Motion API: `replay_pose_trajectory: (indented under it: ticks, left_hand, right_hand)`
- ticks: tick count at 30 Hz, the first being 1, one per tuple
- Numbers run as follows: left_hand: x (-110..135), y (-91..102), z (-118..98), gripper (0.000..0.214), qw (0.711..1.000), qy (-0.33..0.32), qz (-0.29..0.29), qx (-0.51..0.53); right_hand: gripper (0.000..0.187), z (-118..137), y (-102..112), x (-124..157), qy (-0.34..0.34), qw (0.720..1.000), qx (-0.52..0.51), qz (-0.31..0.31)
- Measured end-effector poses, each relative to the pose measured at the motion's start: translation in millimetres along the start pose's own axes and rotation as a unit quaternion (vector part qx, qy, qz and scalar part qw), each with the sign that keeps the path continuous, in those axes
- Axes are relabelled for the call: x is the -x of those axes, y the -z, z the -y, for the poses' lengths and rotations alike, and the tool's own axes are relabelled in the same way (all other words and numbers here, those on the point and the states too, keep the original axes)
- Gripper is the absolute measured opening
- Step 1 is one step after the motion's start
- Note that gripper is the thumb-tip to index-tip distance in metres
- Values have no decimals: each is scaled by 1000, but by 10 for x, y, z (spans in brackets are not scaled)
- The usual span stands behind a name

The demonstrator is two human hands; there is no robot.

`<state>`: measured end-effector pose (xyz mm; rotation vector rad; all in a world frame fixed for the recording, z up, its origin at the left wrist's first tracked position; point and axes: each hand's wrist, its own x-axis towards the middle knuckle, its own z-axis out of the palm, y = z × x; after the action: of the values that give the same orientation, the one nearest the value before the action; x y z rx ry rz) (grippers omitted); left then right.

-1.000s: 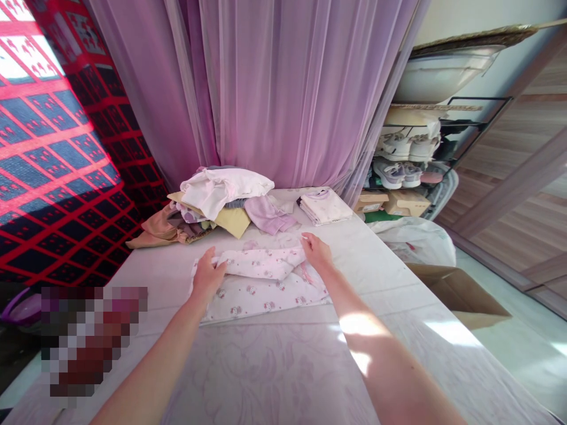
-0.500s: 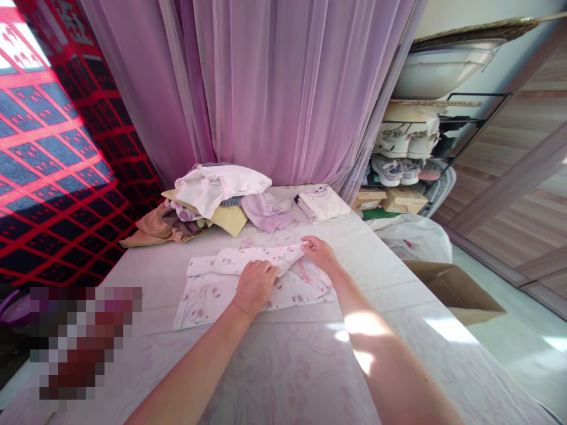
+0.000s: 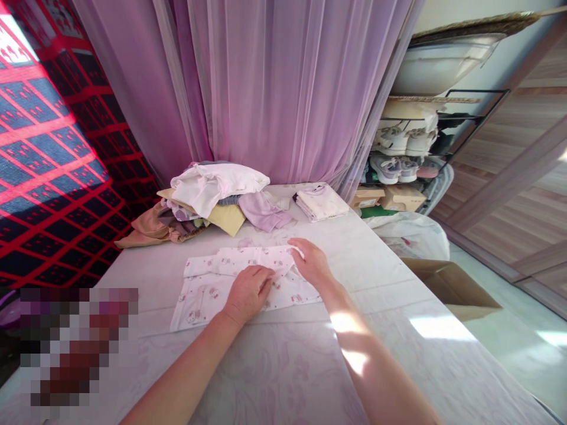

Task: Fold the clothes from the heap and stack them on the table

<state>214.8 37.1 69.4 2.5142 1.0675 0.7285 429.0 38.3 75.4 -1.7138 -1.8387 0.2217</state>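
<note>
A white shirt (image 3: 201,295) with small cartoon prints lies partly folded on the pale, patterned bed cover (image 3: 283,366). Its far part is turned over in a strip. My left hand (image 3: 248,293) rests on the shirt's middle, fingers bent together on the cloth at the fold. Farther right, my right hand (image 3: 310,260) grips the far right edge of the shirt between thumb and fingers. That hand and its wrist hide part of the shirt's right end.
A heap of clothes (image 3: 217,189) lies at the back left, with a neatly folded stack (image 3: 321,202) at the back right. Behind hangs a purple curtain (image 3: 266,88). Past the right edge are an open cardboard box (image 3: 447,286) and a shoe rack (image 3: 465,91).
My right hand has moved left, bringing the shirt's right edge inward over the cloth; the pink part there is now covered. My left hand stays on the shirt, shifted slightly left.
</note>
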Motion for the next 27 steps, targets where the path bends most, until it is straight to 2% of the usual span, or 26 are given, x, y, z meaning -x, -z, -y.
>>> replay_pose_trajectory:
  ticks: [2,5,7,9,14,18,22,25,27]
  left_hand:
    - [-1,148,174,24,998,47,-26,-43]
    - [23,418,490,29,975,174,-43,-133]
    - [45,575,657,33,950,259,-20,-173]
    - [47,680,754,36,932,314,16,-181]
    - [-84,754,787,36,912,374,78,-151]
    - [-205,772,754,29,900,407,99,-115]
    - [-194,799,694,22,911,397,47,-102]
    - [-75,799,696,22,909,413,-14,-62]
    - [31,779,742,28,903,428,-33,-20]
  right_hand:
    - [40,119,-87,118,47,997,32,61]
    - [44,194,-208,272,68,985,90,127]
    - [44,190,-252,328,66,982,107,138]
    - [44,175,-270,346,64,982,116,137]
    - [46,164,-289,342,67,981,128,133]
    - [47,168,-297,359,68,982,124,128]
    - [48,150,-305,369,51,986,127,92]
    - [49,123,-326,364,2,988,145,49]
    - [48,113,-345,360,-24,986,161,31]
